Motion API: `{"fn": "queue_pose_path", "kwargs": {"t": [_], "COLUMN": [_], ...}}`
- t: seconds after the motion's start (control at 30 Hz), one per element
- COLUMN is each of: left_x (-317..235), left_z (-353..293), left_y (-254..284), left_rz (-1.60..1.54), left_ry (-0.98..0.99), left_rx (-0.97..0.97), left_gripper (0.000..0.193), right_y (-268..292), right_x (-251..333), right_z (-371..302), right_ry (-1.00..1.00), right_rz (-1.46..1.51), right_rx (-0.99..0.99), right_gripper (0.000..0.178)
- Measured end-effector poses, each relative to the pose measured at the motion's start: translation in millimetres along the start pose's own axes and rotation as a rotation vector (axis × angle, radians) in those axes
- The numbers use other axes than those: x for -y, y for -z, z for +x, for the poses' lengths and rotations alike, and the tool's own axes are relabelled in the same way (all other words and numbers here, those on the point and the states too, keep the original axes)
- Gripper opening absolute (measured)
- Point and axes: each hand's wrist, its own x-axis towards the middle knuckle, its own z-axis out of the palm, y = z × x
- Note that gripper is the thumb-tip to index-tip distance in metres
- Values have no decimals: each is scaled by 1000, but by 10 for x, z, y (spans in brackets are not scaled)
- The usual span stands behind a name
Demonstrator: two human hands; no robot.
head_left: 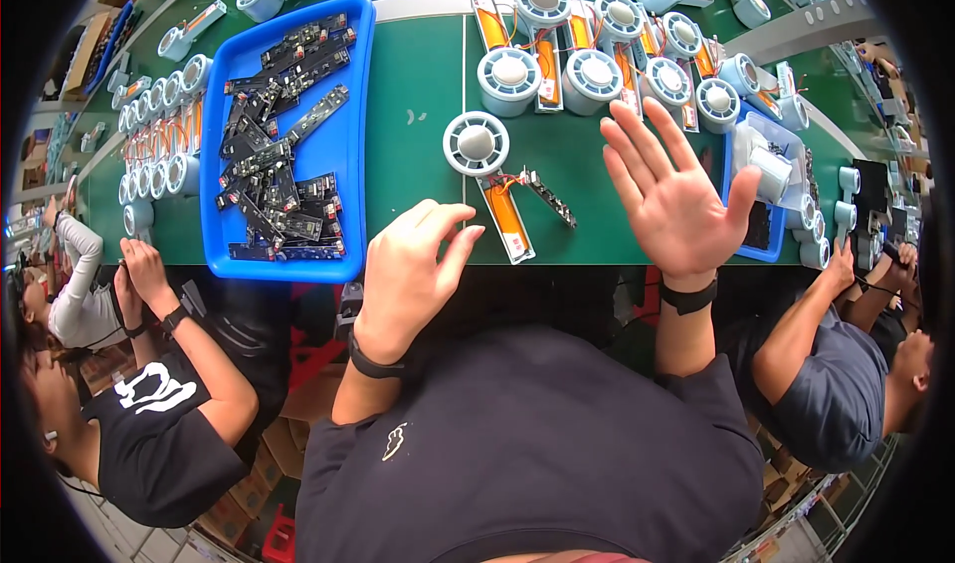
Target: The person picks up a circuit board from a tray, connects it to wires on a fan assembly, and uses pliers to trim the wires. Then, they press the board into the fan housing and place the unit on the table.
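Head view: green worktop (418,81) spans upper half; blue tray (355,86) at 10 o'clock, heaped with dark circuit boards (261,165). Right hand (683,210), 2 o'clock: grip spread wide, palm showing! Left hand (408,273), 9 o'clock: grip curved yet open. Pale-blue fan (476,144) at 12, orange-centred strip (504,215) at its 5 o'clock, near left hand; slim board (550,201) at 4.

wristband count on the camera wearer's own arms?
2: one black wristband below the left hand, another black wristband below the right hand. Both wrists are in view, so none seems hidden there.
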Motion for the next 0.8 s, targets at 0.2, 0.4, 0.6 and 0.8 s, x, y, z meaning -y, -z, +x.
{"fn": "queue_pose_path", "kwargs": {"t": [0.2,0.4,0.6,0.8], "left_x": [5,34,117,230], "left_z": [-8,-29,-228,-730], "left_y": [-38,104,349,774], "left_rz": [7,26,4,15], "left_ry": [12,-73,-115,-188], "left_rx": [0,2,-64,-145], "left_gripper": [15,15,15,14], "right_y": [14,250,-122,-894], "right_x": [-22,40,-426,-1126], "right_z": [57,-127,-34,160], "right_ry": [37,6,-86,149], "right_rz": [-87,-871,-1541,-2029], "right_rx": [-127,-122,-143,216], "right_gripper": [114,66,21,35]}}
